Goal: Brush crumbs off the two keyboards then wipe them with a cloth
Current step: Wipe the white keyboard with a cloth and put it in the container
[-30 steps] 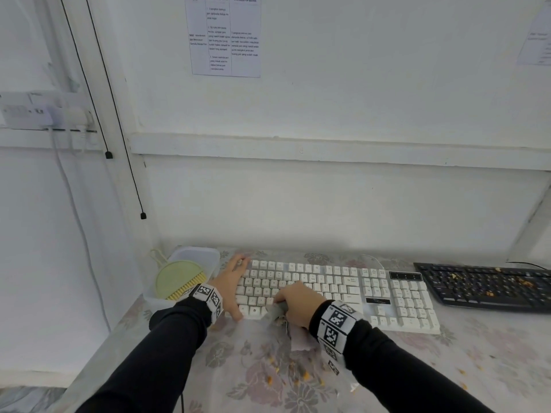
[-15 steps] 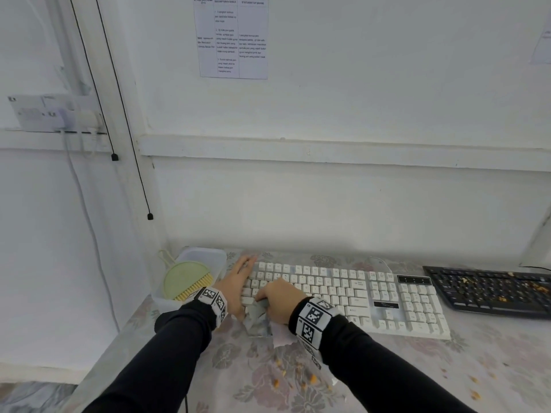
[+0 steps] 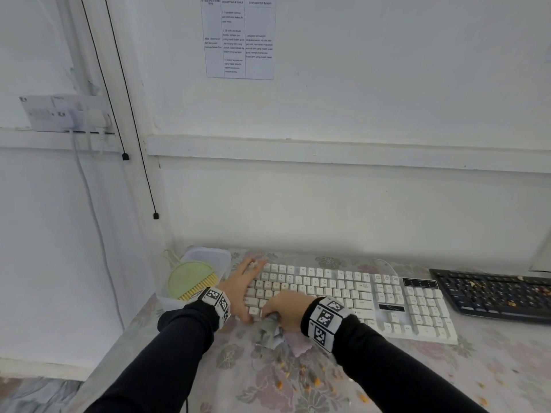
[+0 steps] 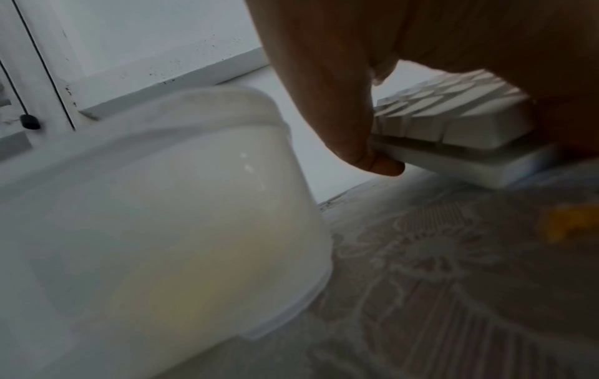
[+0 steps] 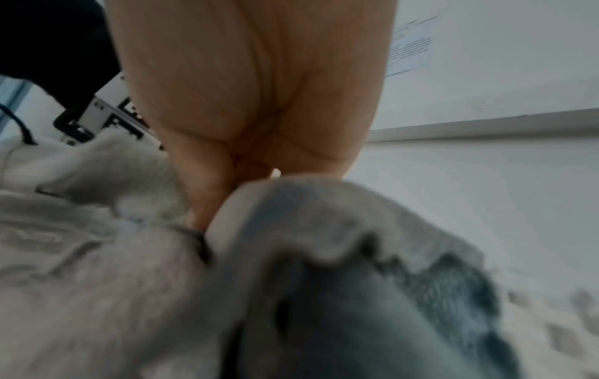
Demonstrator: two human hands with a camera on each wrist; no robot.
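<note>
The white keyboard [image 3: 343, 299] lies across the lower middle of the head view on the flowered worktop [image 3: 492, 368], its left end under both hands. The left hand [image 3: 241, 290] lies flat over that end, fingers straight and spread toward the far corner; in the left wrist view one finger [image 4: 372, 164] hooks down over the keyboard's edge [image 4: 470, 156]. The right hand [image 3: 286, 310] sits at the near left corner of the keyboard, its grip curled and pinching a bunched grey cloth [image 3: 269, 333], which trails off the keyboard's front edge onto the worktop. The right wrist view shows the cloth [image 5: 324, 269] filling the lower frame, gathered under the hand [image 5: 252, 102].

Left of the keyboard, at the lower left of the head view, stands a clear plastic tub [image 3: 208, 257] with a pale green brush [image 3: 190, 280] resting in it, yellow bristles toward the near side. The tub's wall [image 4: 162, 218] fills the left of the left wrist view, just beside the keyboard's end.

The black keyboard [image 3: 495, 293] lies at the right edge, apart from the white one, with orange crumbs [image 3: 474, 284] scattered on its keys. More crumbs [image 3: 313, 381] lie on the worktop in front of the white keyboard.

A printed sheet [image 3: 240, 38] hangs on the wall at the top centre.
</note>
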